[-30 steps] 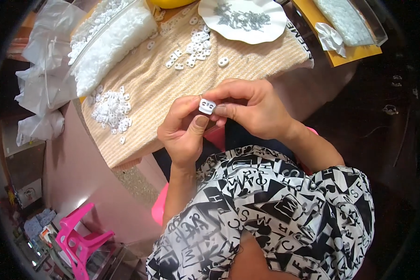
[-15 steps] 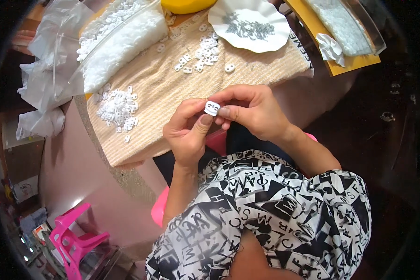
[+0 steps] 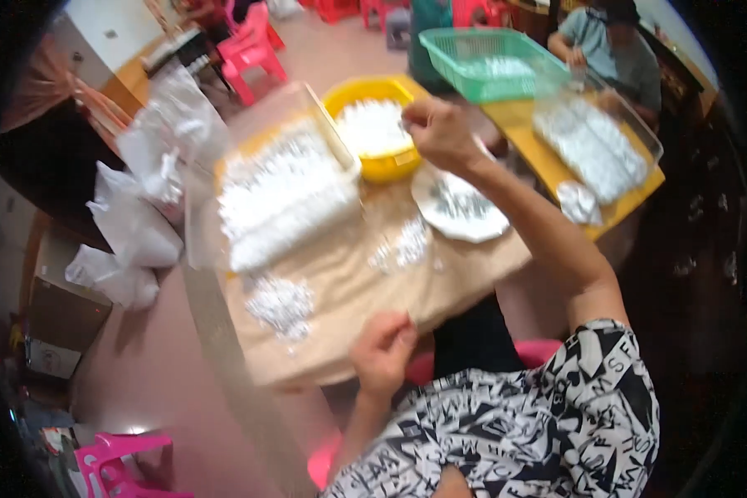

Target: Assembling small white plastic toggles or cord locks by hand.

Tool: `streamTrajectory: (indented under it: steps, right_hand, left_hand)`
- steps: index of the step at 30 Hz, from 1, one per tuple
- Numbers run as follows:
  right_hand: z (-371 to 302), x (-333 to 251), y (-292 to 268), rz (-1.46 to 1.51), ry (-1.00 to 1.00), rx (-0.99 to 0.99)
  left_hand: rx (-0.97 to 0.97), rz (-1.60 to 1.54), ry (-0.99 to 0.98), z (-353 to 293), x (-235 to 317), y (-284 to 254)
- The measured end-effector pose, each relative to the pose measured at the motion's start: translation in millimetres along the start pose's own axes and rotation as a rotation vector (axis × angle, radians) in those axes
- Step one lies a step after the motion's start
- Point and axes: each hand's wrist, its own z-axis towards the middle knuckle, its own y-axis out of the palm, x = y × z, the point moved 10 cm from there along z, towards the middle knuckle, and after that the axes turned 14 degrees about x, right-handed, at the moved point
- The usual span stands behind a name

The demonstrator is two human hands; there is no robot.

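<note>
My right hand (image 3: 444, 137) is stretched far forward over the right rim of a yellow bowl (image 3: 388, 168). Its fingers are closed in a pinch, and blur hides anything between them. White pieces (image 3: 372, 124) fill the bowl. Back at the near edge of the cloth-covered table (image 3: 340, 353), my left hand (image 3: 383, 353) has its fingers curled together; whatever they may hold cannot be made out. One pile of small white pieces (image 3: 280, 305) lies on the cloth to the left, and a looser group (image 3: 407, 245) lies farther in. A white wavy-edged plate (image 3: 494, 224) holds small grey parts.
A clear tub (image 3: 203, 224) heaped with white pieces stands at the left. Beyond the plate are a green basket (image 3: 440, 50), another clear tray (image 3: 657, 149) and crumpled paper (image 3: 578, 203). Another person (image 3: 639, 66) sits at the far right. Plastic bags (image 3: 129, 224) lie left.
My hands have parted from the small white piece they held together. The right one has reached forward to the yellow bowl; the left stays near the table edge. The view has tilted up.
</note>
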Motion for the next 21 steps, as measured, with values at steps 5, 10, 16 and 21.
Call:
streamTrajectory:
  steps: [5,10,16,21]
  right_hand:
    - [-5,31,48,-0.272,-0.010,-0.377]
    - [-27,14,-5,-0.163,-0.035,-0.295]
    - [-65,90,-63,-0.540,0.079,-0.646]
    - [-84,94,-64,-0.464,0.040,-0.700]
  left_hand:
    - [-0.171,-0.171,0.165,-21,91,11]
    - [-0.410,-0.299,0.384,-20,141,26]
    - [-0.884,-0.624,0.334,-42,187,83]
    - [-0.994,-0.686,0.301,-42,209,84]
